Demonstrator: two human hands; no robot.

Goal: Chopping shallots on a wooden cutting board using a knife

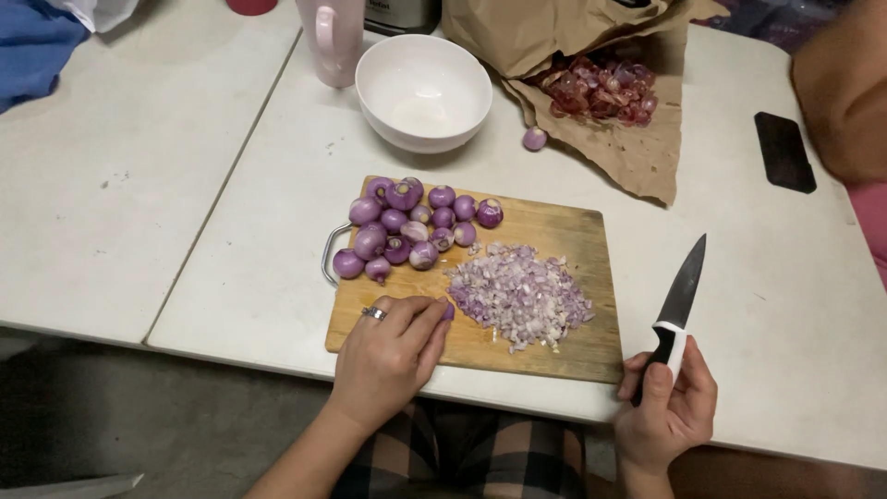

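Note:
My left hand, with a ring on one finger, rests on the near left part of a wooden cutting board and pinches a small piece of purple shallot at its fingertips. A heap of finely chopped shallot lies on the board just right of that hand. Several peeled whole shallots cluster on the board's far left. My right hand grips a black-bladed knife with a black and white handle, off the board's right edge, blade pointing away from me.
An empty white bowl stands beyond the board, a pink mug to its left. Brown paper holds shallot skins; one loose shallot lies beside it. A black phone and another person's arm are at right.

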